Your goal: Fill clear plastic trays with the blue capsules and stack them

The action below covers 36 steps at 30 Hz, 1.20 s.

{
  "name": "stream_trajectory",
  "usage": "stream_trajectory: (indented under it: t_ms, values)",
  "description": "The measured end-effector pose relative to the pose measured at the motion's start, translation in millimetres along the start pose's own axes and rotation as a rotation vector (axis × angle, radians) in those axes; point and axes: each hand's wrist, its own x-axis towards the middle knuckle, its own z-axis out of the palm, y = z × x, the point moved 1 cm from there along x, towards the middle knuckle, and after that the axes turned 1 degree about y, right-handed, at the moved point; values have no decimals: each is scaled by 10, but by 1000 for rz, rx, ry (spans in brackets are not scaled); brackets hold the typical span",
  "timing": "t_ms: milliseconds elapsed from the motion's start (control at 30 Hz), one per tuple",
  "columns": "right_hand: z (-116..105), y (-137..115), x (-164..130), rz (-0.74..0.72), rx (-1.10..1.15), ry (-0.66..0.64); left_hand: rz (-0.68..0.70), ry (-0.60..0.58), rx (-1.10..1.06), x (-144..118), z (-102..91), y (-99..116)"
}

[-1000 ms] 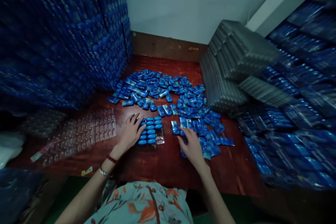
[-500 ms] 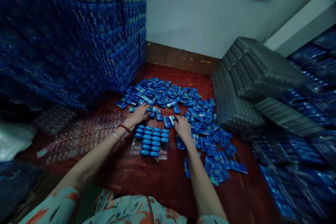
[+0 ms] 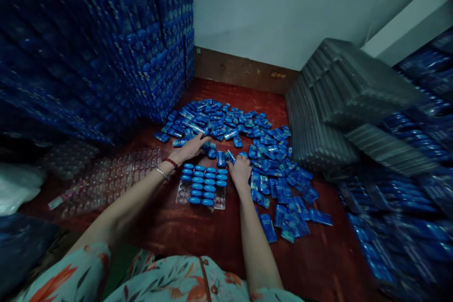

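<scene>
A clear moulded tray (image 3: pixel 220 201) lies in front of me, with rows of glossy blue oval pieces (image 3: pixel 202 187) standing in it; some of its hollows at the near corners show bare. My left hand (image 3: pixel 191 148) reaches over the near edge of the heap of small blue packets (image 3: pixel 212 122), fingers stretched out beside a few packets; its palm side is hidden. Just right of the tray, my right hand (image 3: pixel 241 170) has its fingers curled down at a blue packet (image 3: pixel 242 154), which shows past the fingertips. A loose blue packet (image 3: pixel 221 159) lies between the hands.
Clear empty trays (image 3: pixel 120 181) spread at the left. Tall stacks of filled blue packs (image 3: pixel 141 56) rise behind them. Grey tray stacks (image 3: pixel 318 118) stand right, beside more blue packs (image 3: pixel 406 198). A red tabletop (image 3: pixel 212 240) runs back to the wall (image 3: pixel 247 14).
My right hand has moved left, nearer the tray, and a packet by its wrist has shifted. My left hand's fingers have straightened out. The view has tilted slightly.
</scene>
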Motion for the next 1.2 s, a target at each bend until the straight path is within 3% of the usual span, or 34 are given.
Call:
stream_trajectory:
  t_ms: [167, 267, 333, 400, 467, 533, 600, 667, 767, 867, 933, 1033, 1200]
  values:
    - [-90, 97, -148, -4, 243, 1, -10, 96, -231, -158, -7, 28]
    - [-301, 273, -382, 38, 665, -73, -193, 390, -432, -333, -142, 78]
    - [-462, 400, -600, 56, 827, -184, -305, 575, -536, -592, -257, 149]
    - [-585, 492, -824, 53, 841, -278, -385, 619, -669, -952, -351, 248]
    - [-637, 521, -1001, 19, 767, -284, -500, 567, -819, -1351, -398, 358]
    - [-616, 481, -1098, -69, 635, -204, -615, 505, -870, -1710, -395, 467]
    - [-545, 400, -1121, -196, 522, -119, -690, 458, -807, -1969, -352, 565]
    - [-466, 319, -1096, -346, 471, -114, -709, 416, -705, -2107, -289, 648]
    - [-416, 255, -1038, -540, 400, -196, -632, 350, -566, -2121, -197, 745]
    - [-464, 221, -992, -644, 211, -292, -490, 349, -330, -2021, -138, 811]
    - [-514, 173, -964, -697, 48, -347, -418, 317, -149, -1949, -110, 842]
    - [-566, 52, -914, -749, -123, -409, -348, 161, 43, -1872, -87, 869]
    - [-590, -98, -839, -797, -242, -515, -176, 61, 145, -1759, -123, 846]
